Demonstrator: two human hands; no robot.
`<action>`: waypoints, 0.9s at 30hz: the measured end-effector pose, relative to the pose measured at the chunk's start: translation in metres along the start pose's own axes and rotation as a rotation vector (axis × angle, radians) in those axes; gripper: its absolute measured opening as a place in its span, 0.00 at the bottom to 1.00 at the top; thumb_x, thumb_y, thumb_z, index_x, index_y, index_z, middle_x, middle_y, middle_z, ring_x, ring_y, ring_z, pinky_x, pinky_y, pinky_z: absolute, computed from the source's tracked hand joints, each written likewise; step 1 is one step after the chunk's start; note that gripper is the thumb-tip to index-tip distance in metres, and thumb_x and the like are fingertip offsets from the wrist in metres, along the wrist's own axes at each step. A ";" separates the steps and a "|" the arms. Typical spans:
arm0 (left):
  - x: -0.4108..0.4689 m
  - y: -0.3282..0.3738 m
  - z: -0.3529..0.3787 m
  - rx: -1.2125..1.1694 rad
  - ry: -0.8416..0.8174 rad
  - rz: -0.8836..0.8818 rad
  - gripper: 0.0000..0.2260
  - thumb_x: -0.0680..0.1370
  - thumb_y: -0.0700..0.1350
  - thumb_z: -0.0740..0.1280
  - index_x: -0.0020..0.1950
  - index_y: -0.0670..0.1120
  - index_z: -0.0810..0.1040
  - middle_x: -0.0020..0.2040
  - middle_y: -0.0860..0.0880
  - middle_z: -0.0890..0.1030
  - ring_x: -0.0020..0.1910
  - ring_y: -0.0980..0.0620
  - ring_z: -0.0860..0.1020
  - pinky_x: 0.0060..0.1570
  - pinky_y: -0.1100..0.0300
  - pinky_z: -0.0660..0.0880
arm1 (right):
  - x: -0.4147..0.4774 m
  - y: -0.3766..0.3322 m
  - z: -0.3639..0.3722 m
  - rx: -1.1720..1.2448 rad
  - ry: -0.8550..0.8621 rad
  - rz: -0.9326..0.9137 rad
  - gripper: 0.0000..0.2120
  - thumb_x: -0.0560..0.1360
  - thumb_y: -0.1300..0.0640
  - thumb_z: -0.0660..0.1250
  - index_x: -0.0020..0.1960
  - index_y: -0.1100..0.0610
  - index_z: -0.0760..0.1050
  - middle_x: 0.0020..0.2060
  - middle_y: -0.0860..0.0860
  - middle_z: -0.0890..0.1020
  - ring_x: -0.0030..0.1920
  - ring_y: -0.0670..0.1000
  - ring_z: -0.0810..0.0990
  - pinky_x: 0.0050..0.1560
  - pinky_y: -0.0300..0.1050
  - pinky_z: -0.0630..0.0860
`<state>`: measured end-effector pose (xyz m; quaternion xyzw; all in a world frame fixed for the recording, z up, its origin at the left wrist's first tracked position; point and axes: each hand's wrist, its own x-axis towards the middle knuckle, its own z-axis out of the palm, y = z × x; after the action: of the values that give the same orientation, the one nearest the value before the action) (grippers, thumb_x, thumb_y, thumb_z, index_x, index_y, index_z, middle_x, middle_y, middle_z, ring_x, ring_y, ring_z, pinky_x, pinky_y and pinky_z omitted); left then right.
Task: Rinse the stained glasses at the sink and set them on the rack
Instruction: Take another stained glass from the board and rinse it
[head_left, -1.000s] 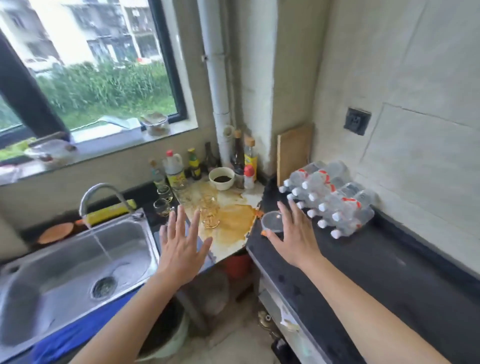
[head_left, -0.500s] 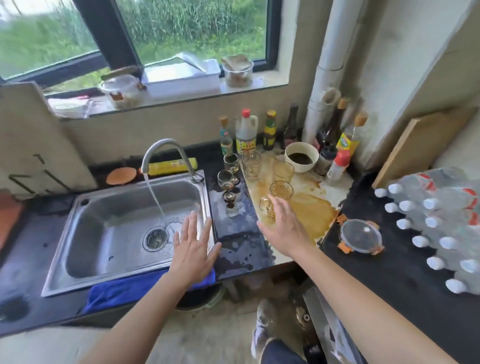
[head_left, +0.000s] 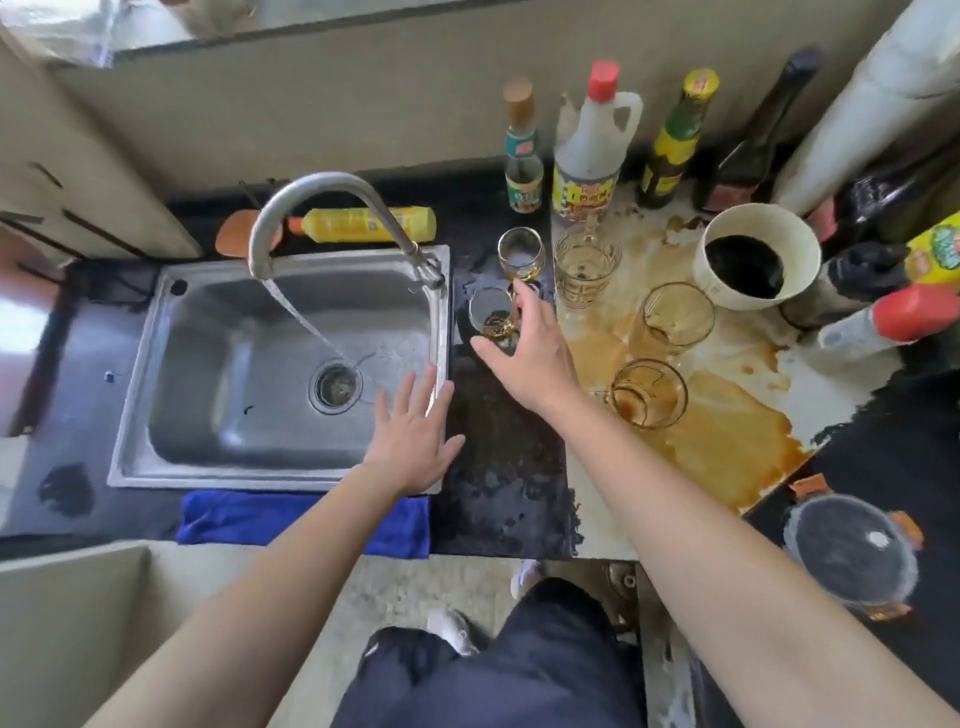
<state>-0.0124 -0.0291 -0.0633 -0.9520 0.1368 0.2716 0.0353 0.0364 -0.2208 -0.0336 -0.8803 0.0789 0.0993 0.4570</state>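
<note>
Right hand (head_left: 530, 358) is held spread open at the small stained glass (head_left: 493, 318) on the tabletop (head_left: 504, 467) beside the sink (head_left: 260, 480); nothing gripped. Left hand (head_left: 413, 449) flat, empty. Glass to be gripped low and kept upright until under the stream (head_left: 301, 317).

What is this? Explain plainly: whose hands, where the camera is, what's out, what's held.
No machine: these are a person's two bare hands, filmed by one camera worn on their head, looking down. The curved metal tap runs water into the steel sink. Right of it stand stained clear glasses, a brown spill and a white bowl of dark sauce. The left hand is open over the sink's edge. The right hand reaches round a small stained glass, not plainly gripping.
</note>
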 end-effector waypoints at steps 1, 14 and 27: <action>0.002 -0.001 0.003 0.013 -0.022 0.004 0.34 0.83 0.61 0.52 0.83 0.48 0.43 0.83 0.46 0.38 0.81 0.41 0.39 0.77 0.35 0.46 | 0.006 0.000 0.003 0.004 -0.004 -0.013 0.39 0.77 0.43 0.70 0.81 0.53 0.56 0.76 0.53 0.66 0.74 0.52 0.66 0.73 0.52 0.67; 0.028 -0.068 -0.012 -0.001 -0.045 -0.050 0.32 0.84 0.60 0.53 0.83 0.48 0.45 0.83 0.45 0.41 0.81 0.41 0.40 0.77 0.37 0.45 | 0.020 -0.004 0.023 0.020 0.053 0.001 0.33 0.75 0.51 0.74 0.75 0.52 0.64 0.70 0.54 0.71 0.68 0.55 0.73 0.67 0.48 0.71; 0.023 -0.240 -0.047 -0.075 0.161 0.011 0.33 0.83 0.60 0.52 0.83 0.47 0.45 0.83 0.43 0.44 0.82 0.42 0.43 0.77 0.38 0.50 | 0.009 -0.141 0.141 -0.002 0.108 0.050 0.33 0.73 0.47 0.76 0.74 0.50 0.66 0.69 0.49 0.73 0.67 0.50 0.73 0.65 0.43 0.68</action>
<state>0.0968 0.1892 -0.0371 -0.9706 0.1341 0.1994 -0.0128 0.0626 -0.0247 -0.0038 -0.8827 0.1253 0.0633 0.4485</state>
